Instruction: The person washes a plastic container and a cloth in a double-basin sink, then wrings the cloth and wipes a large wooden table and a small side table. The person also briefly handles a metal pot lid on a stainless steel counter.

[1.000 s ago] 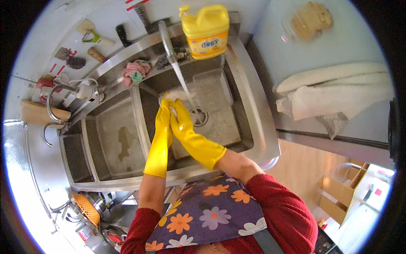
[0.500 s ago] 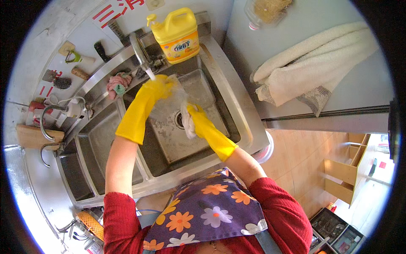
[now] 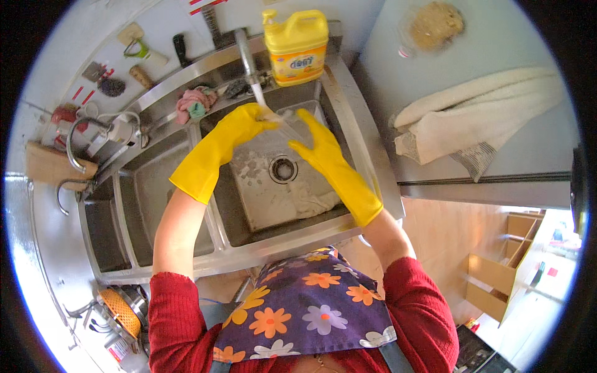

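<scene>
Both my hands wear long yellow rubber gloves over the right basin of a steel sink [image 3: 364, 155]. My left hand [image 3: 247, 121] and my right hand [image 3: 313, 138] hold a clear, see-through object [image 3: 287, 126] between them, just under the faucet spout [image 3: 250, 65]. What the object is cannot be told. Below it lies the round drain [image 3: 283, 169], with wet patches on the basin floor. A yellow detergent jug [image 3: 297, 46] stands on the sink's back ledge, right of the faucet.
A pink and green cloth [image 3: 193, 104] lies on the back ledge. The left basin [image 3: 146, 199] adjoins. A beige towel [image 3: 472, 124] lies on the counter at right. Utensils hang at upper left; a wooden board [image 3: 53, 165] and an orange strainer [image 3: 121, 311] are at left.
My hands have risen from low over the drain to just under the faucet spout, and the right hand has come up level with the left, the clear object between them.
</scene>
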The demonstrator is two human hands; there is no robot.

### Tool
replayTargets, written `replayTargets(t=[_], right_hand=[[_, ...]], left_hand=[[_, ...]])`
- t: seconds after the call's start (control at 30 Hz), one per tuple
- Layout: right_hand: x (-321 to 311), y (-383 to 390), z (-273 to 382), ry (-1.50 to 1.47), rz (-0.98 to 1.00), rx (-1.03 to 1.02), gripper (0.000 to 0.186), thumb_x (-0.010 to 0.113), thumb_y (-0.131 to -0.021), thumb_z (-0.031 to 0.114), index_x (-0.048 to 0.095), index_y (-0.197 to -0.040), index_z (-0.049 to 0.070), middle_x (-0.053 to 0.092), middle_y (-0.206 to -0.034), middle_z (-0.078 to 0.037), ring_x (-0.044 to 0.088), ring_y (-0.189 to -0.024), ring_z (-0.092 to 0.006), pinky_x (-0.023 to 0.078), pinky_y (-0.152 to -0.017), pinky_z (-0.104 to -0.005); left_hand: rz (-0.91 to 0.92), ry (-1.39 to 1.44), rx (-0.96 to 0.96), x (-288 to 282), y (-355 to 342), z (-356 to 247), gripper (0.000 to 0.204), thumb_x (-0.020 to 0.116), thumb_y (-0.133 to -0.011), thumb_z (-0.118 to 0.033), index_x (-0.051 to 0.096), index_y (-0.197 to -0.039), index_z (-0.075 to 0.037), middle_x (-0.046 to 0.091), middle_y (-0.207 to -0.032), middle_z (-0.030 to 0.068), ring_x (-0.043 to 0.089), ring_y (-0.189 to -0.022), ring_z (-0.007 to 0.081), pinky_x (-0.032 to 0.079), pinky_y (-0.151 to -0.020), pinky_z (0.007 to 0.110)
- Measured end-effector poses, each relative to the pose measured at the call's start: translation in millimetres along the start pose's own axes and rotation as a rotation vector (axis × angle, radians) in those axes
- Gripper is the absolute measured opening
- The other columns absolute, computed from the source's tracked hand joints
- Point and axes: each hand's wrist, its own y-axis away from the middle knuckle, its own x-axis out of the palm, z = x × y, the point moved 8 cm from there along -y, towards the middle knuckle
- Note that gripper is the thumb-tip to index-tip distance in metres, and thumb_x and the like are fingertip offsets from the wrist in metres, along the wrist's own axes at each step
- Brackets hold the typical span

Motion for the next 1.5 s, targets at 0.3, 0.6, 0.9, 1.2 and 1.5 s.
replayTargets(t=[0.3, 0.6, 0.9, 1.2, 1.5], right_hand=[[97, -80, 26, -0.509, 0.537, 0.281, 0.027, 0.079, -0.089, 0.015, 0.077, -0.113, 0.003, 0.077, -0.107, -0.006, 0.07, -0.096, -0.0132, 0.053, -0.089, -0.0283], [66, -39, -11, 0.083, 0.52, -0.136, 0.041, 0.068, -0.097, 0.022, 0.064, -0.136, 0.008, 0.068, -0.133, -0.015, 0.068, -0.118, -0.0289, 0.054, -0.097, -0.0407], [122, 64, -100, 0.703, 0.909, 0.082, 0.032, 0.062, -0.093, 0.019, 0.07, -0.123, 0.012, 0.071, -0.122, -0.018, 0.068, -0.109, -0.0383, 0.055, -0.09, -0.045], [109, 57, -64, 0.459, 0.893, -0.216, 0.025, 0.06, -0.091, 0.018, 0.072, -0.112, 0.015, 0.074, -0.106, -0.014, 0.07, -0.097, -0.0374, 0.055, -0.08, -0.0481], [105, 23, -42, 0.448, 0.719, -0.298, 0.027, 0.064, -0.095, 0.024, 0.071, -0.114, 0.007, 0.072, -0.114, -0.02, 0.07, -0.103, -0.0384, 0.054, -0.088, -0.0455]], left_hand=[[-0.765, -0.16, -0.201, -84, 113, 57, 0.058, 0.085, -0.084, -0.023, 0.064, -0.133, 0.001, 0.069, -0.131, 0.0184, 0.062, -0.127, 0.0301, 0.045, -0.108, 0.039], [-0.483, 0.002, -0.296, -20, 103, 84, 0.036, 0.079, -0.089, -0.027, 0.072, -0.118, -0.006, 0.074, -0.105, 0.0134, 0.071, -0.094, 0.0289, 0.055, -0.084, 0.038], [-0.931, 0.319, -0.5, 10, 238, 88, 0.023, 0.072, -0.096, -0.018, 0.075, -0.112, -0.002, 0.077, -0.103, 0.0071, 0.071, -0.096, 0.0159, 0.052, -0.089, 0.029], [-1.148, 0.275, -0.394, 32, 317, 68, 0.019, 0.069, -0.097, -0.01, 0.075, -0.113, 0.0, 0.076, -0.112, 0.0106, 0.071, -0.103, 0.0193, 0.053, -0.092, 0.031], [-1.594, 1.236, -0.243, 67, 421, 104, 0.039, 0.068, -0.099, -0.016, 0.059, -0.134, -0.001, 0.068, -0.129, 0.0191, 0.07, -0.11, 0.03, 0.057, -0.097, 0.039]])
